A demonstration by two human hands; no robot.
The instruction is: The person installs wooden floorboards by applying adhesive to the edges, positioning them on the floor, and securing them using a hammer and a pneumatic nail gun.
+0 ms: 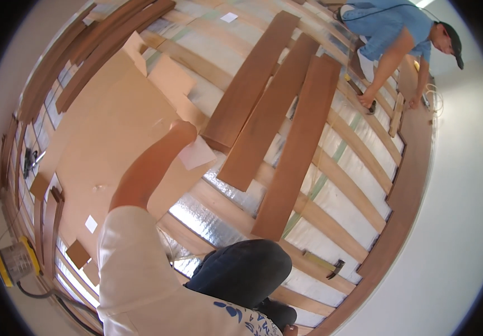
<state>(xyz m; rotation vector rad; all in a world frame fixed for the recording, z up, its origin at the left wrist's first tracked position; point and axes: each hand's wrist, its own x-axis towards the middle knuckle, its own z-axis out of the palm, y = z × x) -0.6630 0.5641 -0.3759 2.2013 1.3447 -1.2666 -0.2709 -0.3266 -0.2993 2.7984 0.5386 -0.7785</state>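
My left hand [183, 133] reaches out over a large flat cardboard sheet [98, 134]. Its fingers are closed at the upper edge of a small white sheet [198, 155], which looks like paper. Just to the right lie three reddish-brown wooden floorboards [255, 84], side by side and slanting across the joists. Beside my bent knee, at the lower edge, a bit of skin shows that seems to be my right hand [290, 330]. Its fingers are cut off by the picture's edge, so their pose is hidden.
Pale wooden joists [339, 224] run over silvery foil. A hammer [331, 267] lies there. At the upper right a co-worker [387, 33] crouches, holding another hammer [369, 106]. More boards [107, 42] are stacked upper left; a yellow-framed work light [17, 262] stands lower left. Laid boards [409, 185] border the white wall.
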